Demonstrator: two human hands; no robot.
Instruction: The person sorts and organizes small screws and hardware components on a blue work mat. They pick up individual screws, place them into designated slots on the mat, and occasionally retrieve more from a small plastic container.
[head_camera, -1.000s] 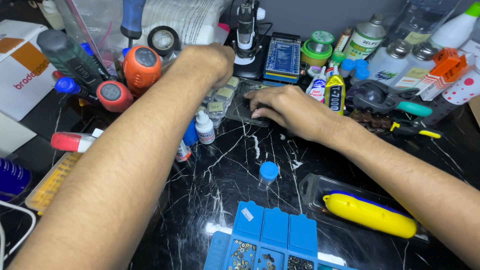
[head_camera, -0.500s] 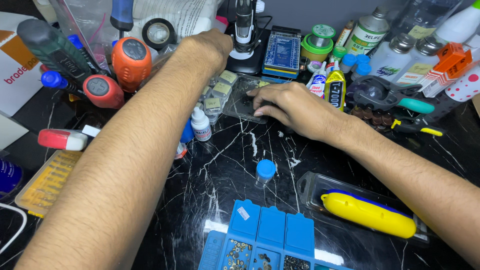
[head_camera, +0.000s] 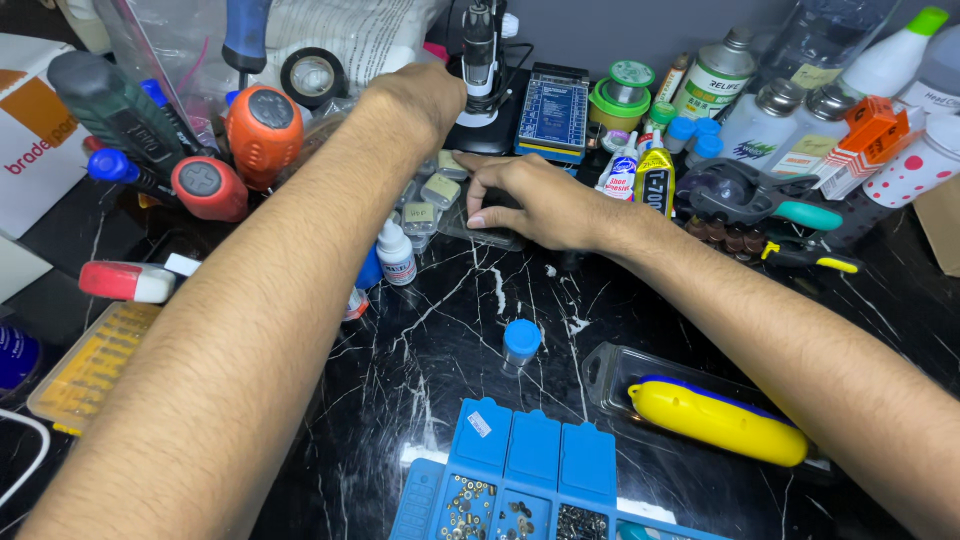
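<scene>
1. The right hand (head_camera: 535, 200) lies palm down at about 12 o'clock on the black white-veined marble worktop (head_camera: 470, 330), fingers spread and slightly curled. Its fingertips press on a flat dark rectangular tray (head_camera: 490, 236) without closing around it.

2. The left hand (head_camera: 415, 95) reaches further back, toward 11 o'clock, beside the black upright microscope stand (head_camera: 480, 70). Its fingers are hidden behind the wrist, so I cannot tell how far open it is or whether it holds anything.

3. Just left of the tray, a cluster of small clear plastic cases with pale inserts (head_camera: 430, 195) sits touching or nearly touching it, under the left forearm.

4. The tray looks thin, stiff and light. On the polished stone it would likely slide easily, so a grip at its long edges, thumb opposing fingers, seems safer than pushing on top. The little cases look light and easily scattered.

5. At 6 o'clock stands a blue multi-compartment parts organiser with small metal screws (head_camera: 520, 480). At 4 o'clock lies a yellow rounded tool in a clear blister pack (head_camera: 715, 420). A small clear vial with a blue cap (head_camera: 521, 343) stands in the middle. Orange and red round-handled screwdrivers (head_camera: 262, 125) crowd 10 o'clock.
</scene>
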